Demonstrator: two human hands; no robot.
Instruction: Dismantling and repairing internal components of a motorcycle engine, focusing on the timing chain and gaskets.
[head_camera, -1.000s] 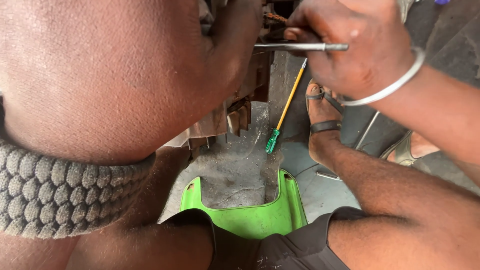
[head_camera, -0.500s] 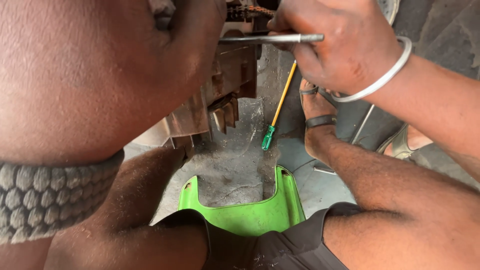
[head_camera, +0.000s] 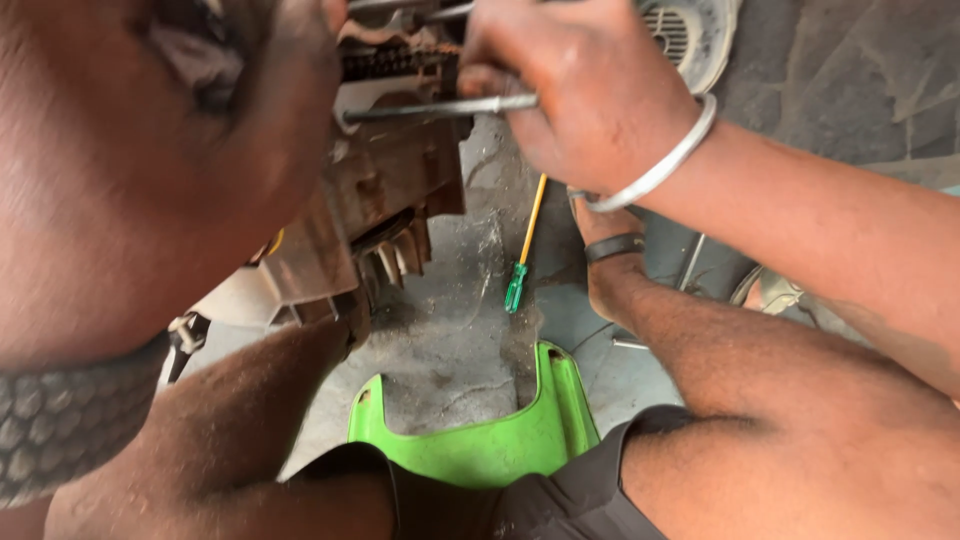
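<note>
Fingers of the right hand (head_camera: 590, 95) grip a metal rod (head_camera: 440, 107) pushed sideways into a rusty engine block (head_camera: 385, 190). The left hand (head_camera: 240, 130) presses that block's near side; its grasp cannot be told. Below the block lie a screwdriver (head_camera: 525, 245) and green stool (head_camera: 480, 440).

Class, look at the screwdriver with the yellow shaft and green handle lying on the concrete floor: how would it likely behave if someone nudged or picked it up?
The screwdriver looks slim and straight, so it is probably stiff and light for its length. Its shape seems rounded, so a sideways nudge might roll it on the floor. The thicker green handle likely gives a firm, non-slippery grip, though dust there could make it gritty.
</note>
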